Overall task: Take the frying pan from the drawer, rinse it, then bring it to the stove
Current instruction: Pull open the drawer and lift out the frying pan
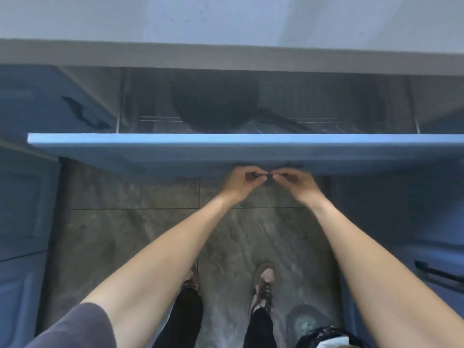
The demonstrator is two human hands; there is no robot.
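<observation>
Fingers of both hands are curled tight on the handle at the middle of the blue drawer front, left hand and right hand almost touching. Behind that front the dark frying pan lies on the wire rack, its handle pointing right, under the counter edge. Judging by this, the drawer-opening step is in hand; next, one hand must let go, reach over the front and take the pan's handle.

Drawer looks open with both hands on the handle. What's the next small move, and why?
Probably let go with the right hand and reach over the blue drawer front for the frying pan handle, which points right. The pan lies exposed on the wire rack, and both hands, left hand included, grip only the drawer pull.
</observation>
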